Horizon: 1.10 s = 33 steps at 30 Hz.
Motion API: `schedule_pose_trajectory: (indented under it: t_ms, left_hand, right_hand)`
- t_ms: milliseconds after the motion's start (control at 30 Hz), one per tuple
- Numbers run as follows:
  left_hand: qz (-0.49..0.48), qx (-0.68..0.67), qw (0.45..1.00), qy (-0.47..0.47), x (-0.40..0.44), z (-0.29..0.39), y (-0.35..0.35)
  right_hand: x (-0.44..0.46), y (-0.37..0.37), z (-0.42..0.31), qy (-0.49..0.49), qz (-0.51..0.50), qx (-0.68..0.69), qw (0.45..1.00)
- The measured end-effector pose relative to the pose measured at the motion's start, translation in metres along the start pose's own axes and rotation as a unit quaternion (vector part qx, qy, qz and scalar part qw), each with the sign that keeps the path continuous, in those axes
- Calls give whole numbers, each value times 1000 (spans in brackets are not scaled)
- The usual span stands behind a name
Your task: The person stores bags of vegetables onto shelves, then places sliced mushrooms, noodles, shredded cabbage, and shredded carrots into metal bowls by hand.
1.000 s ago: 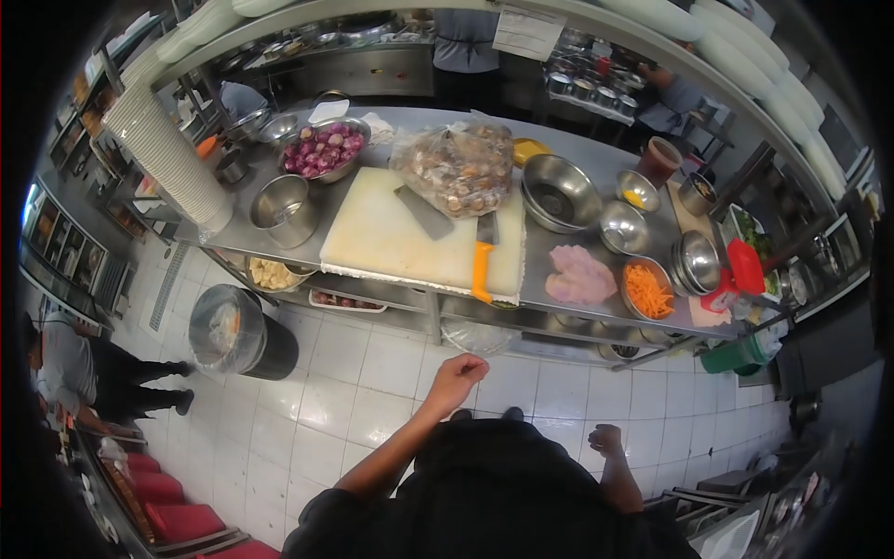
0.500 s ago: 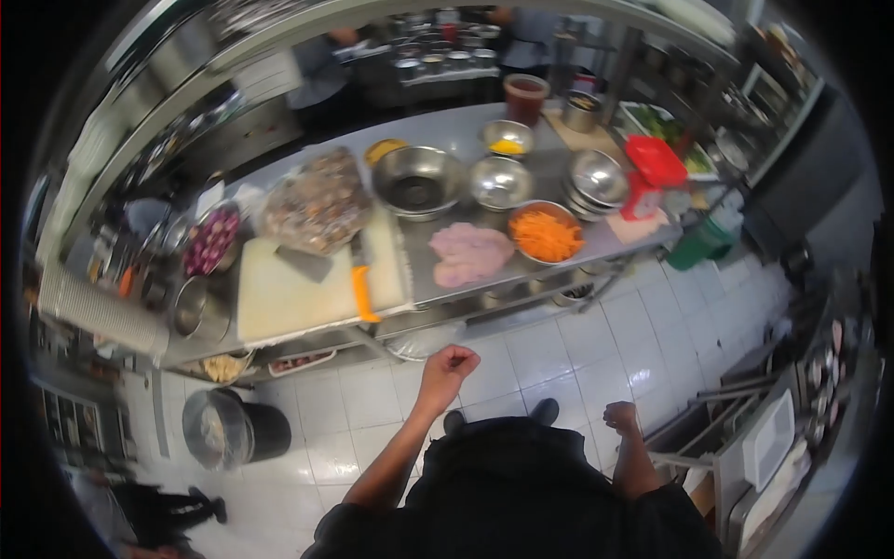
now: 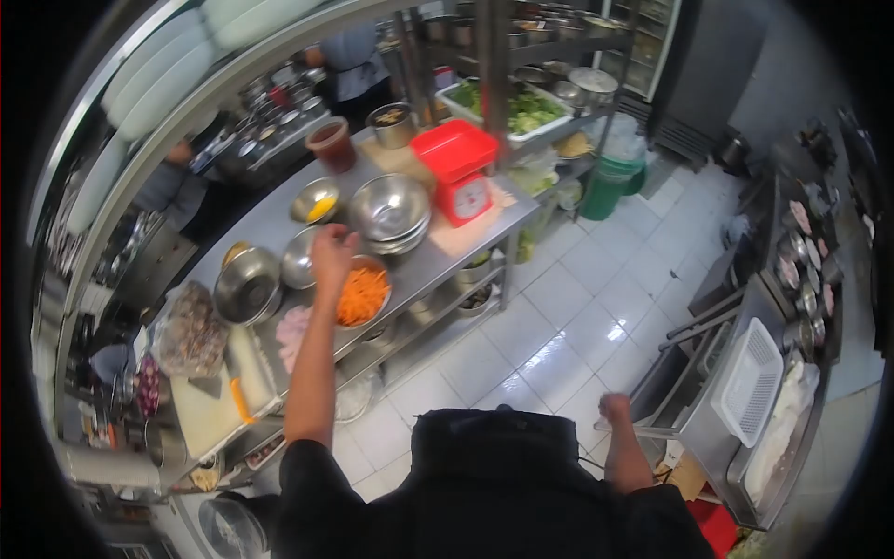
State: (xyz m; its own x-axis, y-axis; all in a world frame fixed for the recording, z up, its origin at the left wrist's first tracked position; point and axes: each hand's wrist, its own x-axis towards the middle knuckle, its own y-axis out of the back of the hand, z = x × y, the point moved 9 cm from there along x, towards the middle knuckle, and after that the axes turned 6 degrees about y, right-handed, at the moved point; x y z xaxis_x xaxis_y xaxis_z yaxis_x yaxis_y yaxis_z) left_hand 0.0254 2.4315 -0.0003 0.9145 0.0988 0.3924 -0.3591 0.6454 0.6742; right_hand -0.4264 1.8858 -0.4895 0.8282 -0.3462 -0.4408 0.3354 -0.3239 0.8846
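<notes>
My left hand (image 3: 333,253) is over the counter with its fingers bent together, between a small steel bowl (image 3: 298,259) and the bowl of shredded carrot (image 3: 363,296). I see nothing in its fingers, and whether it touches a rim I cannot tell. Pale pink raw meat (image 3: 291,337) lies beside my left forearm, partly covered by it. Stacked steel bowls (image 3: 389,210) stand just beyond the hand. My right hand (image 3: 615,408) hangs low at my side, curled into a loose fist, near the metal stand on the right.
A red kitchen scale (image 3: 463,197) stands near the counter's end. Left along the counter are a large steel bowl (image 3: 248,287), a filled plastic bag (image 3: 191,334) and an orange-handled knife (image 3: 242,401). A white basket (image 3: 748,382) sits at right. Other people stand beyond the counter.
My view has turned and moved right along the counter, so the scale and shelves are nearer. My left hand has gone from above the floor to over the bowls. The right stays low.
</notes>
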Motion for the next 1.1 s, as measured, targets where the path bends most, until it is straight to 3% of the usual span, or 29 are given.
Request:
schedule_pose_trajectory:
  t_ms: [33,67,100,200,233,300,400,467,533,600,700,900,967,1033,1100]
  left_hand:
    - [1,34,999,16,9,1,-6]
    - [8,85,996,10,16,3,-10]
    - [49,118,991,-43,23,-4,-18]
    - [27,144,989,8,43,-17,-31]
    - [53,144,988,-15,47,-24,-34]
    - [28,123,990,61,53,-30,-39]
    - [11,156,984,88,55,-21,-45]
    - [26,146,985,92,59,-32,-49]
    - [30,196,968,155,60,-26,-46]
    - [64,220,963,145,59,-22,-44]
    - [84,272,948,141,59,-22,-44]
    - [76,212,943,244,55,-7,-26]
    - [93,164,939,287,41,-26,-12]
    - [111,84,928,344,21,-5,1]
    - [212,169,921,280,-6,32,23]
  right_hand:
    - [-1,46,-7,-84,44,369,924]
    - [-10,107,-24,-152,145,675,707]
    - [9,142,-27,-107,188,637,740]
    - [60,244,-50,-81,263,593,757]
    - [82,279,-58,-42,286,541,790]
    - [126,346,-79,-18,288,507,812]
    - [216,446,-116,79,317,385,863]
    - [248,521,-160,162,321,364,859]
    - [280,578,-189,169,340,324,867]
    - [301,620,-212,192,336,305,870]
    - [340,667,-231,219,337,301,865]
    - [459,737,-258,291,368,245,848]
    - [522,752,-278,343,376,120,852]
    - [605,741,-306,447,386,-176,788]
    - [645,741,-313,352,223,-292,861]
